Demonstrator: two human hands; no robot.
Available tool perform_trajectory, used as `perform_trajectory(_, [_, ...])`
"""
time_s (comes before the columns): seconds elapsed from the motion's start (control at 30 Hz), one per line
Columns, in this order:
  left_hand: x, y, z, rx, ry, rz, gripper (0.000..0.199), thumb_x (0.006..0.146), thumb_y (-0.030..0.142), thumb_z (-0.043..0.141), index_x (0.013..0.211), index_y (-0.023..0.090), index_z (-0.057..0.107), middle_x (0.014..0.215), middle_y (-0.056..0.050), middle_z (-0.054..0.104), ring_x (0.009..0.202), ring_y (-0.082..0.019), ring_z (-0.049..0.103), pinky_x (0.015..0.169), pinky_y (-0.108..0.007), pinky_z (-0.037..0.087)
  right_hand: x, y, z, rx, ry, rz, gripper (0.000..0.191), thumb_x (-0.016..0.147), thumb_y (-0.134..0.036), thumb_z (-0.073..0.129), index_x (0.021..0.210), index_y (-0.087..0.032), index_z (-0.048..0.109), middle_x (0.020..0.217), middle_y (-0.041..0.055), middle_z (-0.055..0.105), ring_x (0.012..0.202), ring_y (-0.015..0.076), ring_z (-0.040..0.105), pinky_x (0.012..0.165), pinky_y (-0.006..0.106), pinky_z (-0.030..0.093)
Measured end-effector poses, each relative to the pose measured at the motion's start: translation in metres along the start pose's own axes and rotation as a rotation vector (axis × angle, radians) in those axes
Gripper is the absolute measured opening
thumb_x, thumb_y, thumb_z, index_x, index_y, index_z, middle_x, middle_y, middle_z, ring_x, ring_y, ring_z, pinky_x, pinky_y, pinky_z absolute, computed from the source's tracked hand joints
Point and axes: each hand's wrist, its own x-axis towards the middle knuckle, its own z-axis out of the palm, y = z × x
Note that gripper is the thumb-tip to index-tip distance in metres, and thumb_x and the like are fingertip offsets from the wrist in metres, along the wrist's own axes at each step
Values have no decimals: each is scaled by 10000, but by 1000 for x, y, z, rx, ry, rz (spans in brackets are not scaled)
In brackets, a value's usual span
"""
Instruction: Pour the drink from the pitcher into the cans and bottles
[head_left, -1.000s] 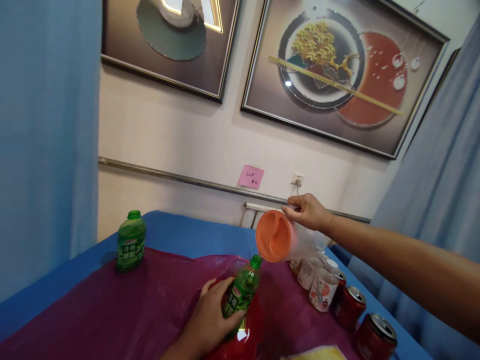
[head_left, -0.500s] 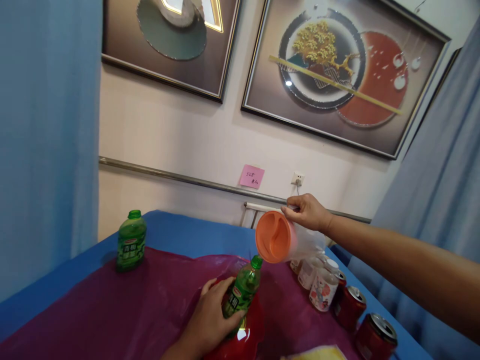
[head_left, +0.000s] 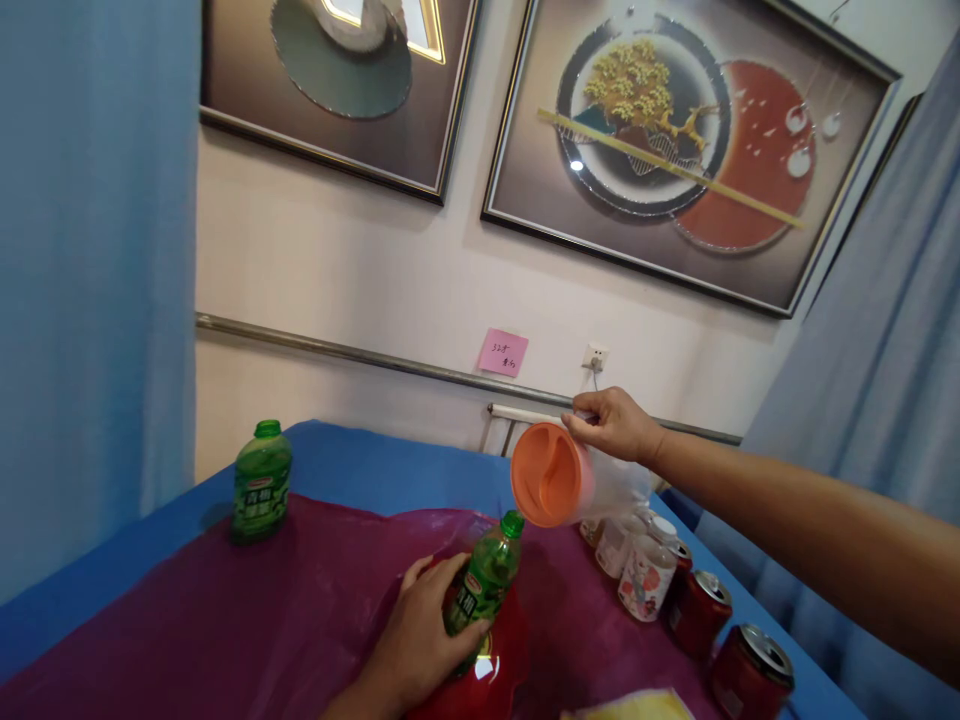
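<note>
My left hand (head_left: 427, 630) is wrapped round a green bottle (head_left: 487, 580), which leans to the right over a shiny red dish (head_left: 499, 675). In my right hand (head_left: 619, 425) is the handle of a clear pitcher (head_left: 615, 487), tipped on its side. The pitcher's orange lid (head_left: 546, 475) faces left, its lower edge right beside the bottle's mouth. Whether liquid is flowing cannot be made out. Another green bottle (head_left: 261, 485) stands upright at the left.
Several white-capped bottles (head_left: 646, 575) and red cans (head_left: 752, 672) stand along the right side. A purple sheet (head_left: 300, 610) covers part of the blue table cover (head_left: 352, 460). Something yellow (head_left: 637, 706) lies at the bottom edge.
</note>
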Motion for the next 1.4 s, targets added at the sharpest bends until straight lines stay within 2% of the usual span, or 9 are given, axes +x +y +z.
perform_trajectory(0.4, [1,2,-1,42,-41,5,675,706,341,746,1354,176,653,1351,-136,703,1349,-402,552,1145,-595,438,1,0,-2,-17,-18,-3,409,848,-467,512,560,-235,336,539,-53,282,515,103,279,515,278,210])
perform_trajectory(0.83, [1,-3,2,31,-44,-22,705,704,350,754,1379,184,636,1385,-118,684,1380,-410,510,1149,-585,434,1,-1,-3,-15,-17,0,405,846,-471,506,559,-232,349,535,-53,294,512,99,287,515,276,219])
perform_trajectory(1.23, [1,-1,2,46,-5,35,670,699,343,765,1345,198,659,1320,-119,724,1326,-383,585,1155,-585,440,1,0,-2,-19,-4,-11,407,846,-475,499,558,-233,346,537,-53,284,510,99,284,512,274,225])
perform_trajectory(1.4, [0,-3,2,41,-18,19,677,706,350,758,1355,189,653,1348,-125,707,1348,-399,556,1143,-596,446,1,1,-2,-11,-4,2,403,844,-474,503,561,-233,348,542,-53,288,515,100,288,510,273,223])
